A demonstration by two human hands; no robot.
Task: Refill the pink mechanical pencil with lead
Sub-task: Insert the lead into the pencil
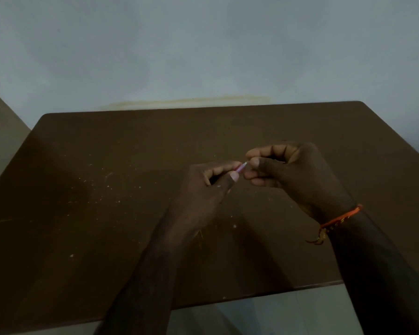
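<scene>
My left hand (205, 189) is closed around the pink mechanical pencil (241, 167), of which only a short pink end with a pale tip shows past the thumb and forefinger. My right hand (293, 172) meets that end from the right, its thumb and forefinger pinched together right at the tip. Whatever the right fingers pinch is too small and dark to make out. Both hands hover over the middle of the brown table (107, 189). No lead or lead case is visible.
The brown table carries pale specks and scratches, mostly left of the hands. A grey-blue wall (203, 49) stands right behind its far edge. An orange thread bracelet (336, 220) circles my right wrist. Pale floor shows below the table's near edge.
</scene>
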